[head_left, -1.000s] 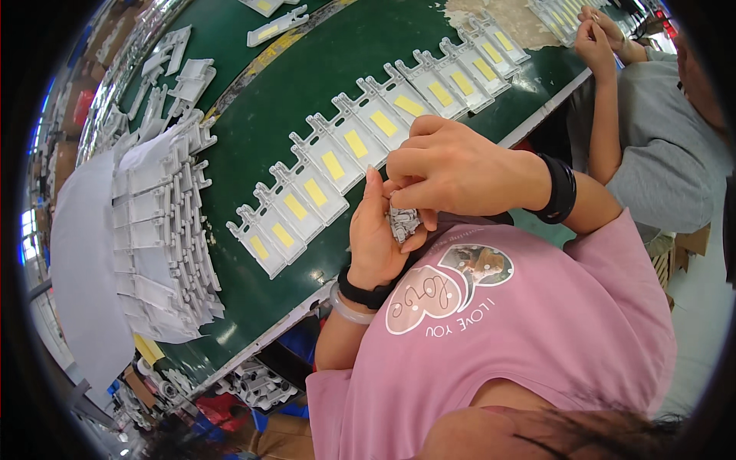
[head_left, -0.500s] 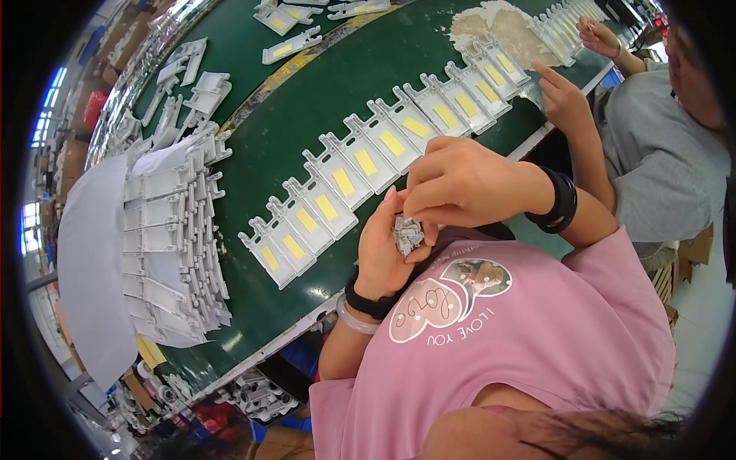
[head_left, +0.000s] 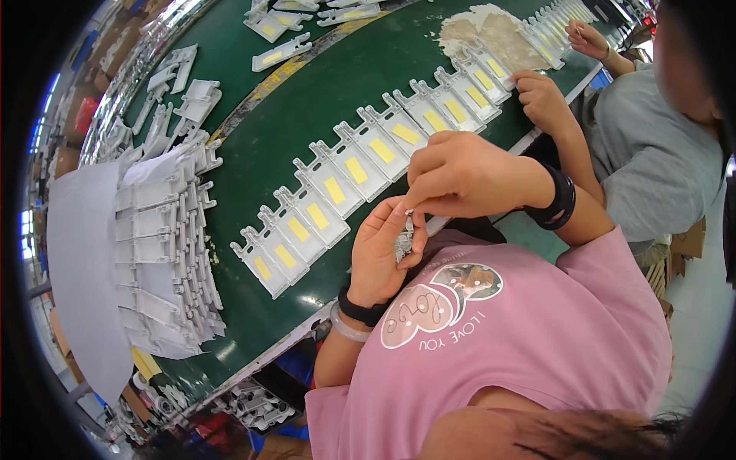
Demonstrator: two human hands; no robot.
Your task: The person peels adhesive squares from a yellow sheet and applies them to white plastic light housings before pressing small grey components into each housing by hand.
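My left hand (head_left: 379,257) is curled around several small grey-white plastic parts (head_left: 404,239) close to my shirt. Just above it, my right hand (head_left: 468,175) pinches at the left thumb and fingertips; a tiny pale piece shows there, too small to name. Beyond my hands, a slanting row of white plastic panels (head_left: 331,203), each with a yellow rectangle, lies overlapped on the green table (head_left: 284,115).
Stacked white panels with paper sheets (head_left: 84,268) stand at the left. Loose white parts (head_left: 195,103) lie at the far left. On the right, a co-worker in a grey shirt (head_left: 652,146) reaches toward the row's end, beside a pale stained patch (head_left: 491,31).
My left fingers have closed more around the small parts, and the right fingertips have come to the left thumb tip. The co-worker's nearer hand has moved to the row of panels.
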